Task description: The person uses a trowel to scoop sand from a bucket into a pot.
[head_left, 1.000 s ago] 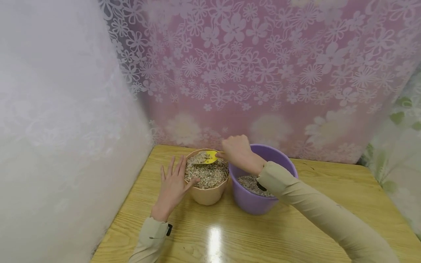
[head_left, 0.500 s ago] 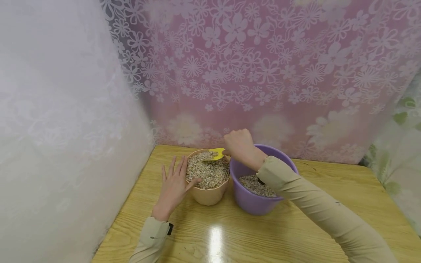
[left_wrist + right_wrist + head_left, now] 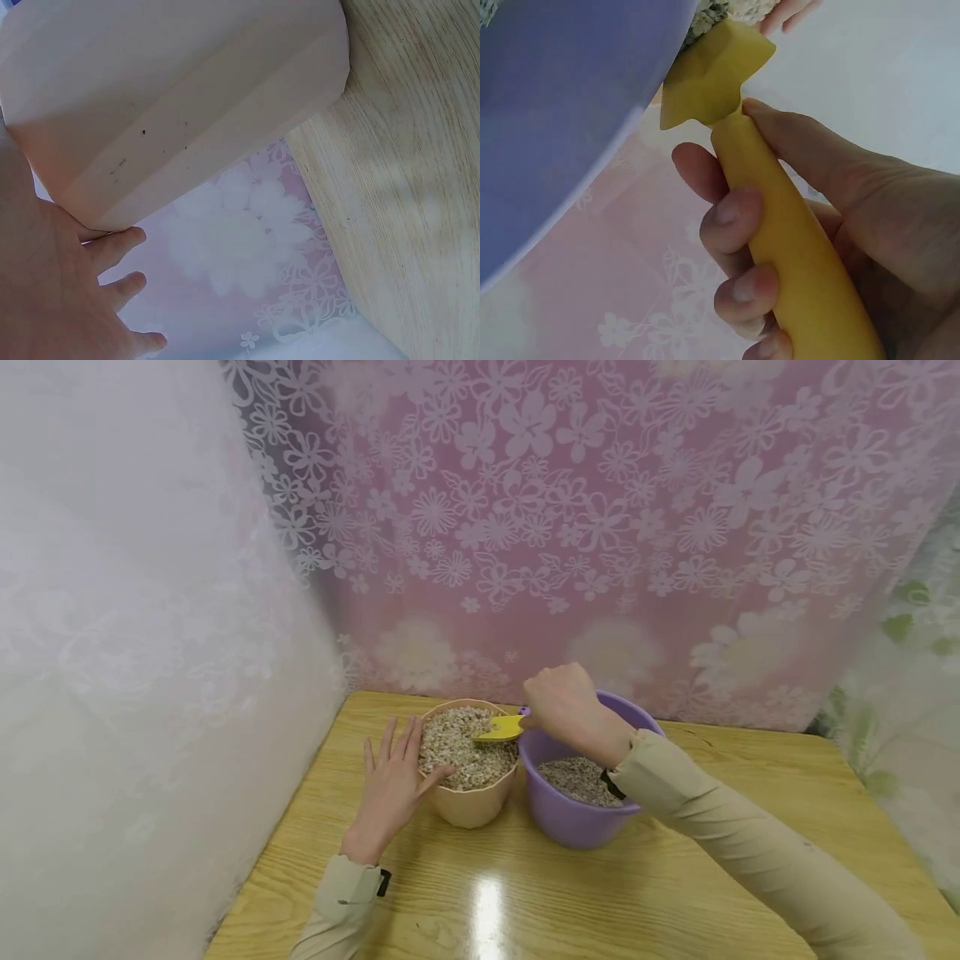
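A yellow hand trowel is gripped by its handle in my right hand, fingers curled round it in the right wrist view. Its blade lies over the pale gravel that fills the peach flowerpot nearly to its rim. My left hand rests against the pot's left side with fingers spread and straight, the thumb over the near rim. Right beside the pot stands a purple bucket, with more gravel low inside it. My right forearm crosses above the bucket and hides part of it.
Both containers stand on a wooden table near its back edge. A pink flowered curtain hangs close behind. A whitish sheet borders the left side, and a leaf-patterned one the right.
The trowel has shifted rightward and its blade now carries less gravel, lying lower at the pot's right side. My right hand moved right with it. My left hand has stayed at the pot.
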`<state>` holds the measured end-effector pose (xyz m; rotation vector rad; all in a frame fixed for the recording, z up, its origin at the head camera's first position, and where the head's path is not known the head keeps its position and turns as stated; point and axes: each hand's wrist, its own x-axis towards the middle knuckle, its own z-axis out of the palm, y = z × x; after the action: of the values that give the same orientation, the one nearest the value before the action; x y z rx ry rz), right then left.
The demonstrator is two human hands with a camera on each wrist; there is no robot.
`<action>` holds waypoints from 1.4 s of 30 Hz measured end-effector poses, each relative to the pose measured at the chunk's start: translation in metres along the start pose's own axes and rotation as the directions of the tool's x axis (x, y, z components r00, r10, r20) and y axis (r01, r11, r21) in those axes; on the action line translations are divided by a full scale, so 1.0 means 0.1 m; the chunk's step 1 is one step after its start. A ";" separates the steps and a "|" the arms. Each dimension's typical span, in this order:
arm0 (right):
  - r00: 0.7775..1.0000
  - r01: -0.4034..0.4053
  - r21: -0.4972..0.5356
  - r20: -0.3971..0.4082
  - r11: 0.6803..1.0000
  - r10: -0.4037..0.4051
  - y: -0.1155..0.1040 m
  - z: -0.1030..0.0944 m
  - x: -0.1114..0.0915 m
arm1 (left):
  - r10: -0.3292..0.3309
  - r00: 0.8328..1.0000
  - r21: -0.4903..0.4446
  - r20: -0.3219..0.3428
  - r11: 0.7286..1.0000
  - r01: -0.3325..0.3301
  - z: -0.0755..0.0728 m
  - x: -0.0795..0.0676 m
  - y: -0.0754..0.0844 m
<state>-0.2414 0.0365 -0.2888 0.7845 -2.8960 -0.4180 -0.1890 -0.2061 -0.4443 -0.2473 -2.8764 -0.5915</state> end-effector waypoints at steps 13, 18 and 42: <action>0.995 -0.091 0.208 0.065 0.974 0.079 0.02 -0.13 -0.40 | 0.024 0.999 -0.020 0.028 1.000 -0.024 -0.10 -0.08 -0.05; 0.989 -0.092 0.295 -0.086 0.951 0.122 0.12 -0.06 -0.50 | 0.046 0.999 -0.011 0.003 0.999 -0.046 -0.13 -0.08 0.00; 0.964 -0.229 0.092 -0.117 0.969 0.239 0.67 0.86 -0.90 | 0.268 0.962 0.065 0.045 0.960 -0.271 0.14 0.17 1.16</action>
<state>-0.2118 0.1578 -0.3550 0.4497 -2.8525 -0.2219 -0.1838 -0.0936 -0.4099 -0.6322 -2.8199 -0.4372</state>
